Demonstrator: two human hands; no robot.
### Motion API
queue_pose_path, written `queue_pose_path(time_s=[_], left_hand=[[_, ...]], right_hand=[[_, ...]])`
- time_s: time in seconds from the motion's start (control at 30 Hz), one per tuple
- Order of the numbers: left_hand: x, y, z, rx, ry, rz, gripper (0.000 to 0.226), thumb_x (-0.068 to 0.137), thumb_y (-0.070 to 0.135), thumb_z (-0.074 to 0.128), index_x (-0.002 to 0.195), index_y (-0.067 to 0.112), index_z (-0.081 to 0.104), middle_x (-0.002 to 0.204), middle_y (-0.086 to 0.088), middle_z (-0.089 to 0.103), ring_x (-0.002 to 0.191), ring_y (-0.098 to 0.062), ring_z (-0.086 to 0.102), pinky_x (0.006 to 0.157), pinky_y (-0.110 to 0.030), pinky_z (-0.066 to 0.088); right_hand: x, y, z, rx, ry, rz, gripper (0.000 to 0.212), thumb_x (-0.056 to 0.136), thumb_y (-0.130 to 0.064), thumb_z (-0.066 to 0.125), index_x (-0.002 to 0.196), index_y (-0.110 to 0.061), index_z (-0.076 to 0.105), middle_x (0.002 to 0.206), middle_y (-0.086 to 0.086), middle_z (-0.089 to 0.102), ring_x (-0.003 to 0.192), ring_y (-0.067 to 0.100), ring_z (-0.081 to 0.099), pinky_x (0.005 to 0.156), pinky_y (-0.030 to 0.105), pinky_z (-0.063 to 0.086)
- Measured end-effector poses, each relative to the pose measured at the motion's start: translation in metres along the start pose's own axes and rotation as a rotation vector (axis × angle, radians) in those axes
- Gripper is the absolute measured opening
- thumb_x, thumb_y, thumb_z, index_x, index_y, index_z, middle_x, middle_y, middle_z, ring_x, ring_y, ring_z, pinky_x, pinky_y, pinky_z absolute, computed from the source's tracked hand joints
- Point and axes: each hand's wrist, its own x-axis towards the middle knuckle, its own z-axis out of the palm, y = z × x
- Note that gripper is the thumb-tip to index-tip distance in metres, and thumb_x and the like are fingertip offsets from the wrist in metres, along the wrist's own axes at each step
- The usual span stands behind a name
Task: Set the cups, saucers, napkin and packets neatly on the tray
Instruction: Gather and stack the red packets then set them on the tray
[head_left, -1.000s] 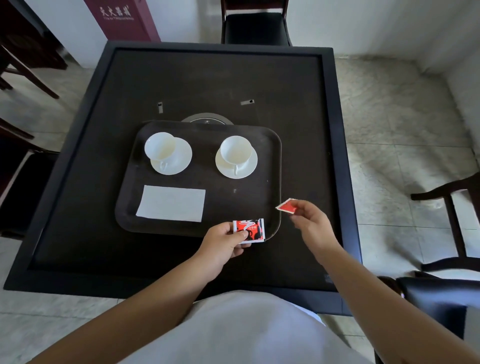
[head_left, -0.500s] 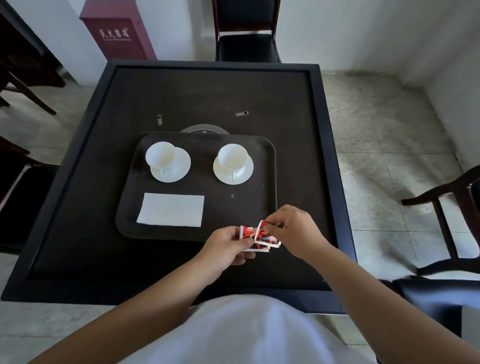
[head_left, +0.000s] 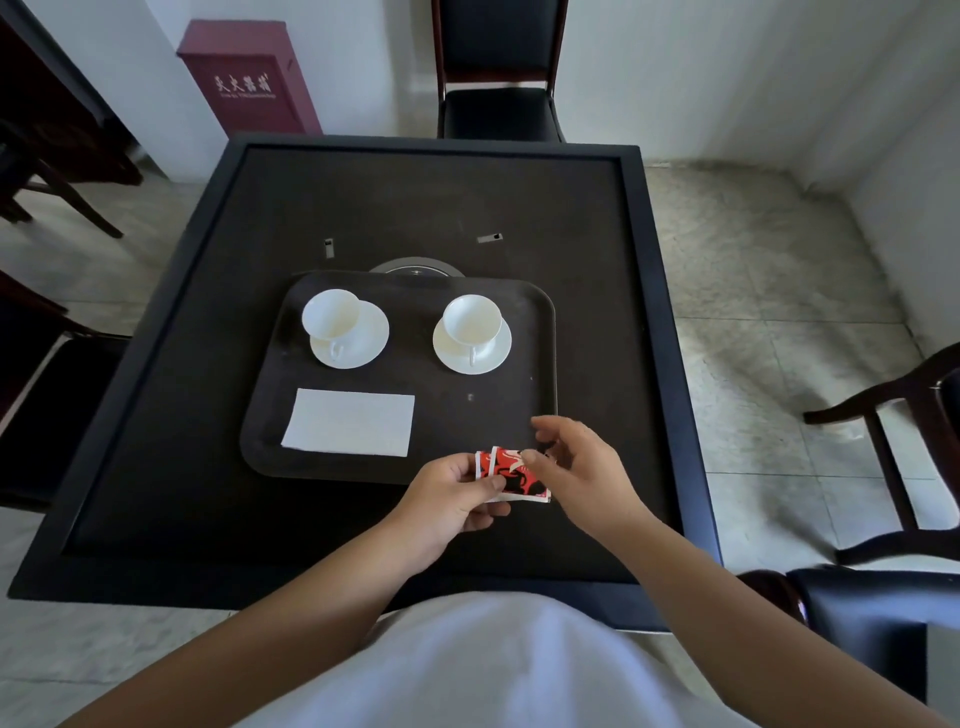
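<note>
Packets (head_left: 511, 475), red/white, 2 pcs overlapped: held over tray's (head_left: 540, 322) near edge, not yet set down; cups, saucers, napkin (head_left: 349, 422) already on it. We judge next move: square them, lay right of napkin. Left hand (head_left: 451, 499) pinches pair, thumb on top; right hand (head_left: 582, 470) fingertips nip top packet's corner

Single view only: head-mounted wide-angle, looking forward and steeply down from above the near edge of the worktop (head_left: 156, 415). Whole worktop fits in frame, far edge toward the top, with floor visible on both sides and the wall beyond. Wearer's torso and forearms fill the bottom; hands sit close, low-centre. Tray (head_left: 270, 415) is mid-frame, moderately near. Straight lines bow toward the edges. No second view, so no overlap.
</note>
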Motion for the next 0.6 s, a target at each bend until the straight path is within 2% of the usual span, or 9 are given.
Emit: queue_pose_path(time_s=[0.07,0.13,0.2,0.27,0.5,0.6], left_hand=[[0.0,0.001,-0.002,0.0,0.009,0.0,0.017,0.092,0.02,0.069,0.109,0.021,0.069,0.096,0.0,0.077,0.089,-0.019,0.074,0.068,-0.025,0.054],[0.0,0.001,-0.002,-0.002,0.008,0.002,0.016,0.093,0.019,0.067,0.109,0.021,0.069,0.096,0.0,0.077,0.089,-0.018,0.074,0.069,-0.026,0.053],[0.001,0.002,-0.002,0.016,0.005,0.001,0.016,0.094,0.018,0.065,0.11,0.021,0.068,0.096,0.0,0.076,0.088,-0.017,0.074,0.07,-0.025,0.054],[0.002,0.003,0.0,0.058,-0.003,0.003,0.017,0.096,0.017,0.063,0.112,0.021,0.067,0.097,-0.001,0.075,0.088,-0.016,0.073,0.072,-0.026,0.054],[0.003,0.009,0.005,0.267,0.013,0.004,0.029,0.101,0.014,0.051,0.13,0.017,0.056,0.105,-0.004,0.07,0.093,-0.016,0.07,0.077,-0.026,0.056],[0.003,0.009,0.009,0.296,0.043,-0.004,0.033,0.102,0.012,0.048,0.135,0.016,0.052,0.107,-0.006,0.067,0.095,-0.017,0.068,0.081,-0.028,0.056]], right_hand=[[-0.003,0.006,-0.003,0.218,-0.059,0.153,0.031,0.094,-0.027,0.064,0.124,-0.023,0.059,0.1,-0.012,0.068,0.092,0.006,0.065,0.075,0.019,0.05],[-0.006,0.011,-0.004,0.311,-0.073,0.228,0.017,0.095,-0.024,0.063,0.112,-0.024,0.067,0.091,-0.009,0.073,0.087,0.008,0.067,0.071,0.022,0.051],[-0.009,0.013,-0.003,0.298,-0.079,0.24,0.009,0.095,-0.022,0.062,0.098,-0.027,0.07,0.082,-0.01,0.073,0.077,0.008,0.066,0.067,0.023,0.053],[-0.009,0.012,0.0,0.294,-0.07,0.249,0.01,0.095,-0.023,0.062,0.093,-0.028,0.07,0.079,-0.01,0.072,0.072,0.007,0.065,0.066,0.023,0.052],[-0.006,0.013,0.003,0.28,-0.074,0.243,0.004,0.092,-0.022,0.066,0.091,-0.024,0.069,0.077,-0.004,0.072,0.069,0.01,0.065,0.066,0.026,0.055],[-0.005,0.013,0.005,0.222,-0.095,0.214,0.006,0.089,-0.021,0.07,0.093,-0.025,0.067,0.081,-0.007,0.072,0.073,0.007,0.066,0.063,0.019,0.053]])
